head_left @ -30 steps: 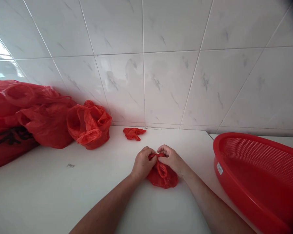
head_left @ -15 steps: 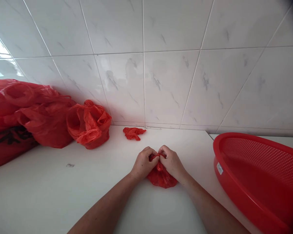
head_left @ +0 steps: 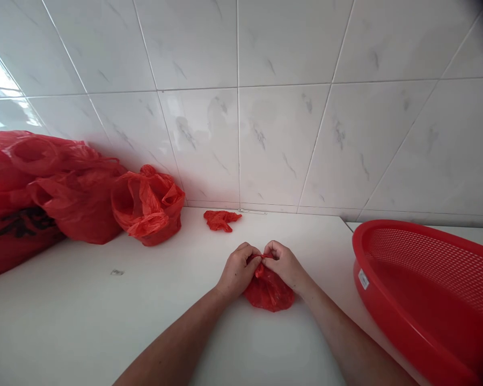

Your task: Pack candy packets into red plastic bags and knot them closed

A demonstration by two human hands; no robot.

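Note:
A small red plastic bag (head_left: 271, 292) lies on the white tabletop, its gathered top pinched between both hands. My left hand (head_left: 240, 268) grips the gathered plastic from the left with thumb and fingers closed. From the right, my right hand (head_left: 284, 265) pinches the same top, its thumb and fingertips almost meeting the left ones. Whatever the bag contains cannot be made out, and the bag's left side is partly hidden behind my left hand.
A crumpled red plastic bag (head_left: 221, 220) lies near the tiled wall (head_left: 277, 145). At the left stand a filled red bag (head_left: 161, 214) and larger red bags (head_left: 80, 203). A red plastic basket (head_left: 390, 311) occupies the right side. A small mark (head_left: 117, 272) shows on the tabletop (head_left: 76, 321).
My right fingers have shifted slightly at the bag's gathered top, and a little more of the bag shows below them. Both hands keep their pinch; the surroundings are unchanged.

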